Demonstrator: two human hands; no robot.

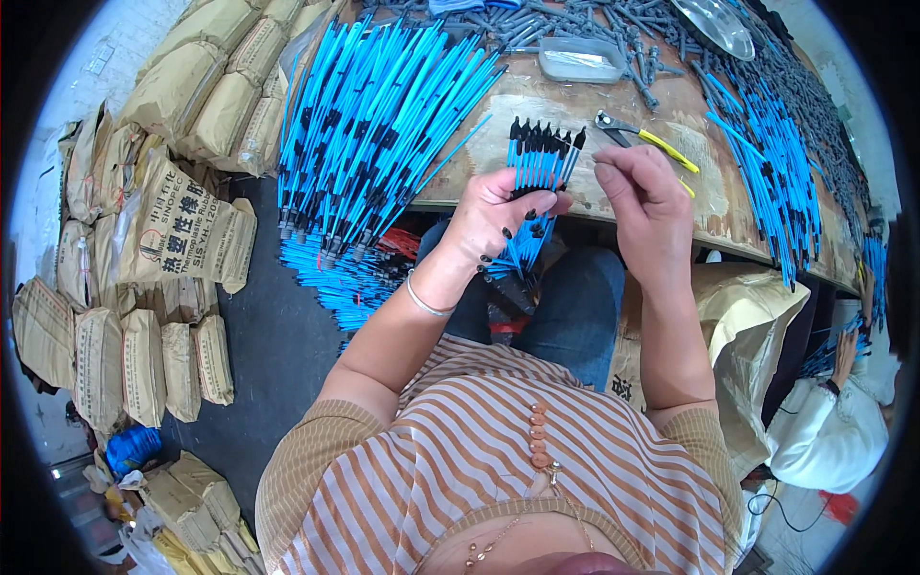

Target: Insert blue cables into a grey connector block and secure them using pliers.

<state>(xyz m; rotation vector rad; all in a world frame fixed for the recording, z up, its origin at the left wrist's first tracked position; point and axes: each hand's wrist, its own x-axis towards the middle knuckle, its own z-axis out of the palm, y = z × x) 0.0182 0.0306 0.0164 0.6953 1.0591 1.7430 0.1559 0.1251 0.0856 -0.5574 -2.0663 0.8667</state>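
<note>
My left hand [494,211] is closed round a small fan of thin blue tubes [541,172] with black pointed tips, held upright over the table's near edge. Their lower ends hang below the hand, above my lap. One tube leans out to the right of the others. Just right of the tips, my right hand [652,192] is raised with thumb and fingers pinched together; whatever it may hold is too small to make out. Behind it on the table lie yellow-handled pliers [647,141].
A large heap of blue tubes [374,125] overhangs the table's left edge; another pile [767,172] lies right. Dark grey plug-like parts [661,38] surround a clear plastic tray [580,62]. Brown paper sacks [182,96] are stacked at left. A person in white [829,436] works at far right.
</note>
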